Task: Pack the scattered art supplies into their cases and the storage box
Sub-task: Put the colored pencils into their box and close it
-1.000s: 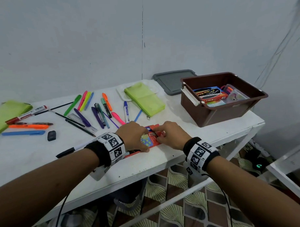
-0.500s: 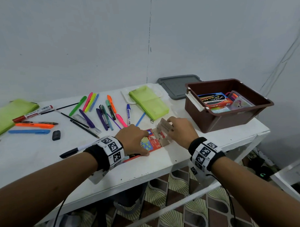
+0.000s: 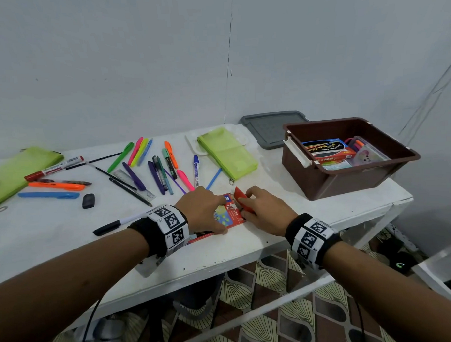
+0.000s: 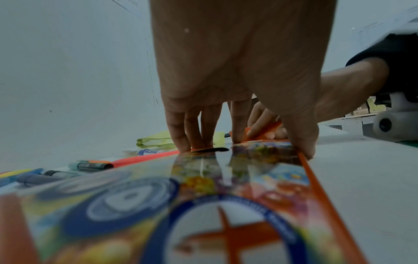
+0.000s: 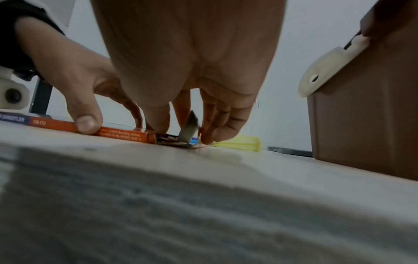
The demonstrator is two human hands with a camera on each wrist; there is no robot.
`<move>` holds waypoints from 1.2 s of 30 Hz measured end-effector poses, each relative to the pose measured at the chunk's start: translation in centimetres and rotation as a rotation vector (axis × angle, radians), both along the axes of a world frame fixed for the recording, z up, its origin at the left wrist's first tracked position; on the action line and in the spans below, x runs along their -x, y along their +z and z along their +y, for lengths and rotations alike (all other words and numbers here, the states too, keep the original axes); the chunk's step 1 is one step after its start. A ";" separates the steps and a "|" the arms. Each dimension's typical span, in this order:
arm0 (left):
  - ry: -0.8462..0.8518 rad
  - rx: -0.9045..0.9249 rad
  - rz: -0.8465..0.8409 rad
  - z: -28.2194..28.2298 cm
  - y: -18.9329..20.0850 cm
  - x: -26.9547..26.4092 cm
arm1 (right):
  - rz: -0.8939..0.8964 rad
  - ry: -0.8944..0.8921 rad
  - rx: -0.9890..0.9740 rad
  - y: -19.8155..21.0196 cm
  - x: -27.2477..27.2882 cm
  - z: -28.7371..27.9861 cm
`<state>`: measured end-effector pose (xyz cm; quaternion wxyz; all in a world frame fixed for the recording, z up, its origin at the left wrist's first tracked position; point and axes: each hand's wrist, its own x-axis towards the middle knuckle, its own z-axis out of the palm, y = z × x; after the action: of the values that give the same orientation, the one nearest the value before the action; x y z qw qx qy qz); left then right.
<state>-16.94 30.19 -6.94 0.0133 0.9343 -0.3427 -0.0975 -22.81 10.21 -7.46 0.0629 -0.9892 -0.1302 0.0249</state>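
Note:
A flat red coloured-pencil box [image 3: 229, 214] lies near the table's front edge. My left hand [image 3: 208, 212] holds it down, fingers curled over its far edge and thumb against the near edge, as the left wrist view shows along the box [image 4: 226, 196]. My right hand [image 3: 248, 204] is at the box's right end, where it pinches the red end flap [image 3: 239, 194], which stands raised. In the right wrist view the flap [image 5: 189, 127] stands tilted between my thumb and fingers, beside the box [image 5: 122, 134]. The brown storage box [image 3: 347, 182] stands open to the right, with packs inside.
Several pens and markers [image 3: 155, 170] lie scattered behind my hands, with a ruler and pencils. A green pouch [image 3: 227, 153] lies mid-table and another [image 3: 14, 170] at far left. A grey lid [image 3: 271, 129] lies behind the storage box. A black marker [image 3: 113, 224] lies under my left forearm.
Half a second ago the end flap lay folded out to the right, showing its bare inside. My right hand has swung it up toward the box end. My left hand stays on the box.

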 end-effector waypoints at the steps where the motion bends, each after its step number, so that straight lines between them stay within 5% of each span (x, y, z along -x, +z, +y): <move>1: 0.001 0.000 0.000 0.0 0.0 0.0 | 0.008 0.014 -0.021 -0.1 0.0 -0.1; 7: 0.000 0.001 0.004 -0.1 0.3 0.0 | 0.052 -0.005 -0.239 0.0 -0.4 -0.5; 28: -0.005 -0.009 -0.006 -0.2 0.7 0.1 | 0.063 0.016 -0.209 -0.5 -0.8 -1.2; 36: -0.016 0.002 -0.019 -0.2 0.6 0.0 | -0.021 -0.206 -0.305 -0.2 -0.5 -0.4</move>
<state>-16.98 30.01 -6.34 0.0102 0.9324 -0.3503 -0.0885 -22.26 9.84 -7.62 0.2132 -0.9765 -0.0309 -0.0123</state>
